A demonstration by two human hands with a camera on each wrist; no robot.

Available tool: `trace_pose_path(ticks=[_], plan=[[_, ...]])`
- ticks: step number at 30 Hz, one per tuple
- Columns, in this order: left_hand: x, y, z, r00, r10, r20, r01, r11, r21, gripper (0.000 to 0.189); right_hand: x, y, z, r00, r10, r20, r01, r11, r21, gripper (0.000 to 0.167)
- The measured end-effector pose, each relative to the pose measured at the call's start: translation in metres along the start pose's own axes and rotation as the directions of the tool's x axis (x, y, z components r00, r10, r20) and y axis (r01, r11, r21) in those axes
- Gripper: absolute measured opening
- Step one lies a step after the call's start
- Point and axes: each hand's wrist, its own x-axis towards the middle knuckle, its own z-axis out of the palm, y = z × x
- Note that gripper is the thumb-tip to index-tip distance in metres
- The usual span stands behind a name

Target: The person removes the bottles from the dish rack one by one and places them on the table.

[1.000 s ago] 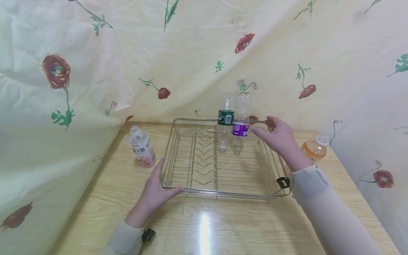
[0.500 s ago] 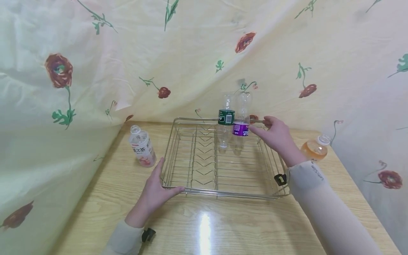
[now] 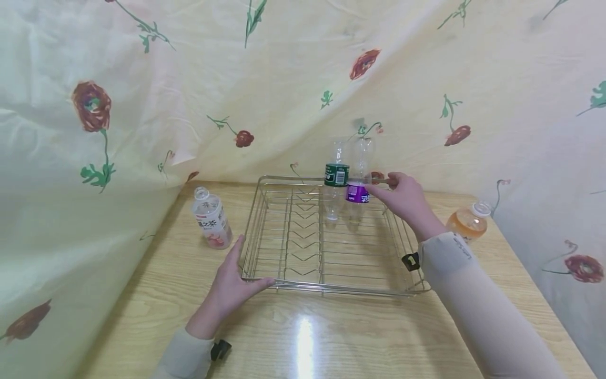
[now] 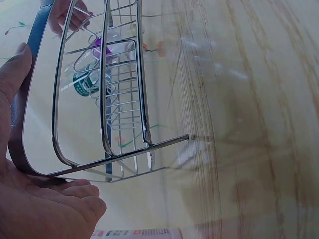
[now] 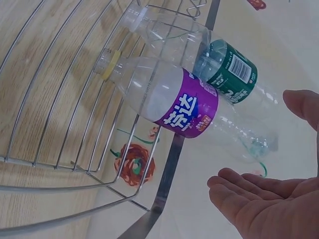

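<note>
The wide right grip [image 3: 404,200] nudging, or the wide left grip [image 3: 229,287] jolting the silver wire rack [image 3: 331,287], could topple the slim purple-labelled plastic bottle [image 5: 192,107] at one o'clock.

Bright head view, white glare on tabletop [image 3: 265,337], duller wrist views.

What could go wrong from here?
A nudge from the right hand could topple the adjacent clear plastic bottle with the purple label into the clear plastic bottle with the green label. Both stand neck-down, rising above the silver wire rack, and might tip out. The pale sleeve appears close to the white-capped bottle of orange liquid and might knock it.
</note>
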Motion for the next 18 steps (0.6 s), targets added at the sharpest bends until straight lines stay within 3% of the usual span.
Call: trace_pose_path(ticks=[18], plan=[[0.001,-0.001,0.001,1.000,0.011,-0.014,-0.011,1.000,-0.003,0.133,0.020,0.005,0.009,0.999,0.021,0.036,-0.023,0.999,0.043,0.104]])
